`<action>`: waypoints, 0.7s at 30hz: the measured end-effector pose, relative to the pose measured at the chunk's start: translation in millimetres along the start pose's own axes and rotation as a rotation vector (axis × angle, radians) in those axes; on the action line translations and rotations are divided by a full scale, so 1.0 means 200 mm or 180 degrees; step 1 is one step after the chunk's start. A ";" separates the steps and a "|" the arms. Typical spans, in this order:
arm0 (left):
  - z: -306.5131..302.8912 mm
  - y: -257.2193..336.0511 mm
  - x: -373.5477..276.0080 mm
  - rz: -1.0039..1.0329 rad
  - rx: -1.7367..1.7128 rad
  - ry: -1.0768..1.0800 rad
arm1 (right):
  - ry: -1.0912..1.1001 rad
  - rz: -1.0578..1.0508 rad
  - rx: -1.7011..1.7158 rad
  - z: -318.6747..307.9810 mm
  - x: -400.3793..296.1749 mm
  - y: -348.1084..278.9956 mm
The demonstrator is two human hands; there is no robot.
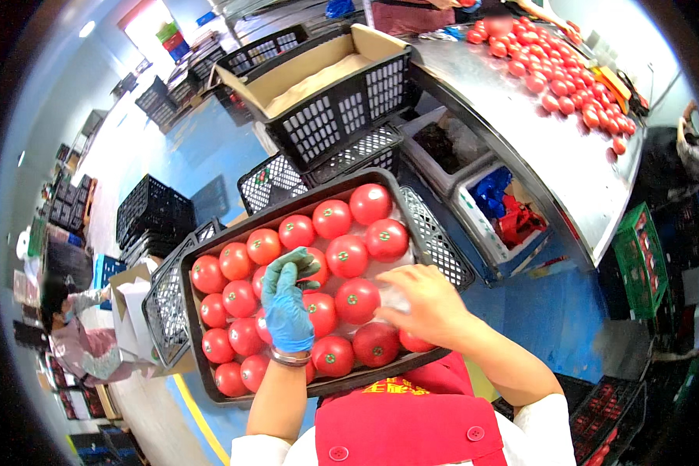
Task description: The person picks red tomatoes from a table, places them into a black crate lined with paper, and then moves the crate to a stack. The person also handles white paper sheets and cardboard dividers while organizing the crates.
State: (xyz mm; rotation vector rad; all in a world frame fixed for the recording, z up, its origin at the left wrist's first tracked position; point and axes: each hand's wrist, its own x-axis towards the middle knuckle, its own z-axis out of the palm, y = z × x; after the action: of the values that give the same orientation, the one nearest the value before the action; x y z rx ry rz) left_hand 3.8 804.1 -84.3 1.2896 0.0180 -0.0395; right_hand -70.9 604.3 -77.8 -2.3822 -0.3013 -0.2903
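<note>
A black plastic crate (pixel 399 204) in front of me holds rows of red tomatoes (pixel 348 256) with green stickers or calyx marks on top. My left hand (pixel 290 303), in a blue glove with greenish fingertips and a metal band at the wrist, is over the middle of the crate, fingers curled; whether it holds anything is hidden. My bare right hand (pixel 425 300) reaches over the crate's right part, fingers spread beside a tomato (pixel 357 301) and above whitish lining (pixel 393 296), with nothing visible in its grasp.
A cardboard-lined black crate (pixel 338 110) stands beyond. At right, a metal table (pixel 477 81) bears many loose tomatoes (pixel 559 87); beside it are foam boxes (pixel 477 233) with blue and red plastic. Stacked crates (pixel 151 212) stand left. A person (pixel 87 343) is at far left beside a carton (pixel 134 314).
</note>
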 end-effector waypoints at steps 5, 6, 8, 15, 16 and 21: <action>-0.02 -0.01 0.01 -0.0368 -0.0065 -0.0361 | -0.1191 0.0547 -0.0696 0.21 0.10 -0.08; -0.01 0.00 0.00 -0.0507 -0.0067 -0.0372 | -0.1095 0.0516 -0.0615 0.24 0.09 -0.07; -0.01 0.00 0.00 -0.0683 -0.0012 -0.0421 | -0.0995 0.0447 -0.0455 0.28 0.10 -0.04; 0.00 -0.05 -0.04 -0.0994 -0.0183 -0.0863 | -0.0378 0.1008 0.1018 0.14 0.09 -0.16; 0.02 -0.03 -0.06 -0.1350 -0.0509 -0.0987 | -0.0140 0.0961 0.1036 0.15 0.06 -0.16; 0.04 -0.05 -0.09 -0.1921 -0.0833 -0.1118 | 0.0216 0.0696 0.0990 0.15 0.01 -0.15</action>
State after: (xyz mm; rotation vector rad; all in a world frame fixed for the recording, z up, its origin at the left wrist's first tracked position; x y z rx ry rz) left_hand -13.8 793.5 -90.2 0.9636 0.1071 -0.7560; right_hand -73.9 646.0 -80.3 -2.0707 -0.0477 -0.2046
